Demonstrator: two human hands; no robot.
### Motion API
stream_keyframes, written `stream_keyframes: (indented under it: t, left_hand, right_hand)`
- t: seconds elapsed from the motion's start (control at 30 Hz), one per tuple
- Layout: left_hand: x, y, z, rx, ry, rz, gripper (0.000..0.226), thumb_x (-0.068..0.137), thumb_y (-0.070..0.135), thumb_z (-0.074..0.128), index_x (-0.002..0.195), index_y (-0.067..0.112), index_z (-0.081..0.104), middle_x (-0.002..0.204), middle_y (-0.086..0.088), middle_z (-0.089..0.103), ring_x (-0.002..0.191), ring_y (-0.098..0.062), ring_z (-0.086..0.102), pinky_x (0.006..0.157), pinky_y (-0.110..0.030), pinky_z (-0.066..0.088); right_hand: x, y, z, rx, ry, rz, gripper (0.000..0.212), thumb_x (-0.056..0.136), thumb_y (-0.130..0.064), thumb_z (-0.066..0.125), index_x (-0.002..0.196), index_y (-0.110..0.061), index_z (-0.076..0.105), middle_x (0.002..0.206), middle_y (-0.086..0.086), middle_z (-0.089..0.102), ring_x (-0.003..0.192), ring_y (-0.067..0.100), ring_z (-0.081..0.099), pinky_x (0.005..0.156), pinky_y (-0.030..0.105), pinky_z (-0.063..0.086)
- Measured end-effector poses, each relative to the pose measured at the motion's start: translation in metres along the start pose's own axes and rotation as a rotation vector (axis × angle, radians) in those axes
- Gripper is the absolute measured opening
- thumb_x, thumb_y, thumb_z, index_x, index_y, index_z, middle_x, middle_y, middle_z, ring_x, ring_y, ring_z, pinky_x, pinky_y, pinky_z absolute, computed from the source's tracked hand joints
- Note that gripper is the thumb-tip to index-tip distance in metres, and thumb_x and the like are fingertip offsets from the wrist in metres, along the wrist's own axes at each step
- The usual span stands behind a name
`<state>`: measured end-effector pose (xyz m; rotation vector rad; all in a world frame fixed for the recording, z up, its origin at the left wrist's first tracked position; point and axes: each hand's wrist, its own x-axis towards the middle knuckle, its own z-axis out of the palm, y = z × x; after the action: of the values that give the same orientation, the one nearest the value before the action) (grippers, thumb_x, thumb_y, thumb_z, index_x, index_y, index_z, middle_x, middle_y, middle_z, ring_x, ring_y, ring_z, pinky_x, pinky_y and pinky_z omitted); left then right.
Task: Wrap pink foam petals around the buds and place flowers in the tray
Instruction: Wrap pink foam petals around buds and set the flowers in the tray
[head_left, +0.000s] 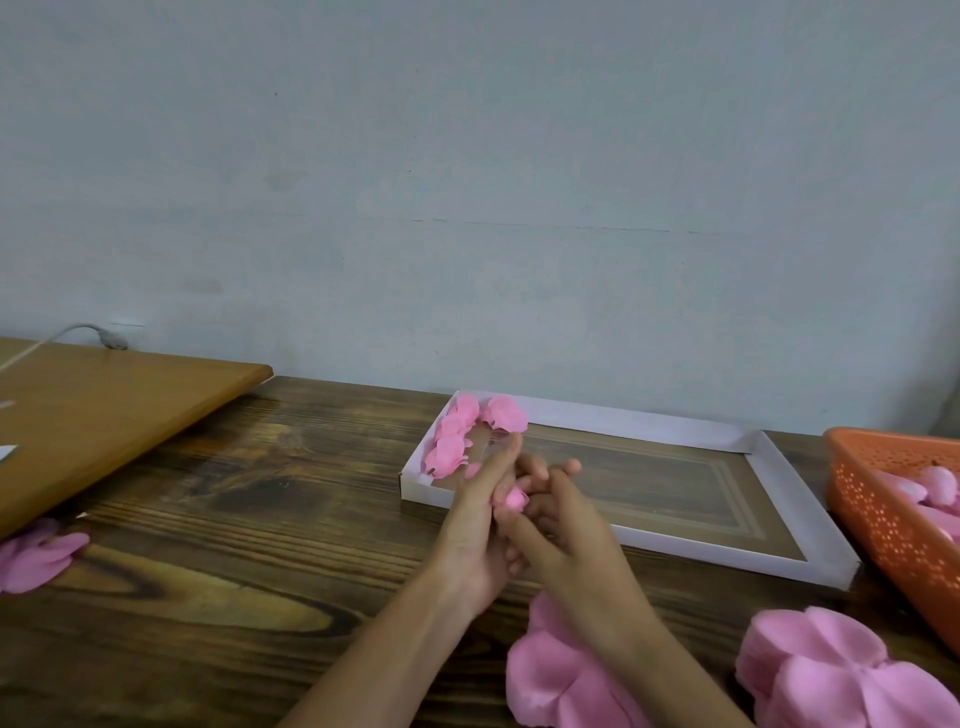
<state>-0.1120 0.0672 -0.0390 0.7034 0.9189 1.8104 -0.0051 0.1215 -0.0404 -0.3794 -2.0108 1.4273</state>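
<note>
I see both hands meet over the dark, stripy wood tabletop (208, 519). The left hand (475, 525) holds its fingers out straight, flat against a small round pink bud (511, 500). The right hand (569, 525) curls its fingers round that bud. Just past the hands lies a flat white card tray (727, 556), with soft pink flowers (457, 436) in its corner beyond the left hand. Floppy foam petals (831, 670) lie near the right wrist. An orange basket (883, 519) full of little holes sits further right.
</note>
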Motion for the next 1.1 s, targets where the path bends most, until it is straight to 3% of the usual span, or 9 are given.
stream_keyframes:
  t: [0.13,0.23,0.3,0.37,0.47,0.63,0.73,0.83,1.1]
  left_hand:
    - [-0.002,-0.001,0.002,0.052,-0.043,-0.028,0.059,0.058,0.075,0.086,0.063,0.023,0.059,0.107,-0.002,0.078,0.034,-0.009,0.041,0.038,-0.015,0.028]
    - [-0.003,0.0,0.005,0.076,-0.035,-0.003,0.058,0.056,0.074,0.087,0.062,0.024,0.06,0.103,-0.001,0.079,0.06,-0.013,0.053,0.049,-0.023,0.022]
    - [-0.002,0.0,0.005,0.099,-0.015,-0.004,0.056,0.057,0.075,0.086,0.066,0.025,0.062,0.116,-0.002,0.078,0.067,-0.014,0.059,0.048,-0.024,0.025]
    - [-0.001,0.001,0.004,0.092,0.004,-0.004,0.056,0.056,0.075,0.086,0.066,0.026,0.062,0.119,-0.002,0.077,0.057,-0.011,0.058,0.043,-0.02,0.027]
    - [0.0,0.001,0.002,0.106,0.015,0.008,0.059,0.057,0.077,0.084,0.058,0.024,0.059,0.099,-0.001,0.078,0.042,-0.011,0.043,0.039,-0.019,0.027]
    - [0.005,-0.003,0.004,-0.062,0.051,0.128,0.052,0.083,0.057,0.076,0.053,0.023,0.052,0.061,0.004,0.06,0.082,-0.02,0.07,0.05,-0.028,0.043]
    - [0.012,-0.003,-0.001,-0.211,0.18,0.165,0.033,0.08,0.038,0.08,0.078,0.017,0.055,0.052,0.001,0.043,0.065,-0.02,0.069,0.064,-0.032,0.059]
    - [0.017,-0.006,-0.007,-0.17,0.233,0.151,0.039,0.071,0.039,0.083,0.087,0.019,0.053,0.05,0.005,0.032,0.044,-0.013,0.044,0.051,-0.025,0.046]
    - [0.022,-0.007,-0.019,-0.213,0.224,0.11,0.057,0.1,0.041,0.064,0.056,0.022,0.034,0.049,0.005,0.027,0.037,-0.009,0.027,0.037,-0.022,0.027]
  right_hand:
    - [0.004,-0.004,-0.007,0.084,-0.106,0.149,0.021,0.108,-0.024,0.052,0.093,-0.017,0.064,0.069,-0.002,0.065,0.063,0.015,0.06,0.057,0.027,0.049]
    - [0.002,-0.003,-0.008,-0.008,-0.084,0.127,0.011,0.104,-0.029,0.059,0.099,-0.02,0.062,0.079,-0.001,0.071,0.066,0.016,0.064,0.062,0.031,0.051]
    - [0.001,-0.001,-0.005,0.008,-0.029,0.068,0.012,0.1,-0.025,0.067,0.106,-0.017,0.06,0.086,0.002,0.073,0.069,0.018,0.068,0.063,0.033,0.055]
    - [0.001,-0.002,-0.003,-0.027,0.0,0.032,0.012,0.101,-0.024,0.066,0.105,-0.015,0.061,0.08,0.0,0.073,0.066,0.015,0.068,0.062,0.032,0.056]
    - [0.0,-0.011,-0.006,-0.092,-0.077,0.096,0.02,0.106,-0.029,0.055,0.1,-0.013,0.065,0.076,-0.003,0.069,0.065,0.014,0.064,0.062,0.031,0.053]
    - [0.0,-0.028,-0.038,-0.659,-0.18,0.008,0.03,0.108,-0.039,0.043,0.101,-0.022,0.067,0.086,-0.003,0.071,0.083,0.019,0.066,0.078,0.039,0.051]
    - [0.003,-0.037,-0.068,-0.899,-0.316,0.138,0.031,0.097,-0.048,0.061,0.075,-0.026,0.066,0.071,-0.01,0.066,0.067,0.007,0.059,0.063,0.025,0.045]
    - [0.002,-0.035,-0.077,-0.876,-0.529,0.203,0.011,0.083,-0.044,0.079,0.085,-0.033,0.078,0.08,-0.022,0.073,0.073,-0.006,0.064,0.061,0.01,0.044]
    - [0.006,-0.033,-0.075,-0.739,-0.492,0.087,0.016,0.076,-0.023,0.087,0.089,-0.029,0.08,0.085,-0.014,0.077,0.079,0.001,0.07,0.075,0.021,0.059]
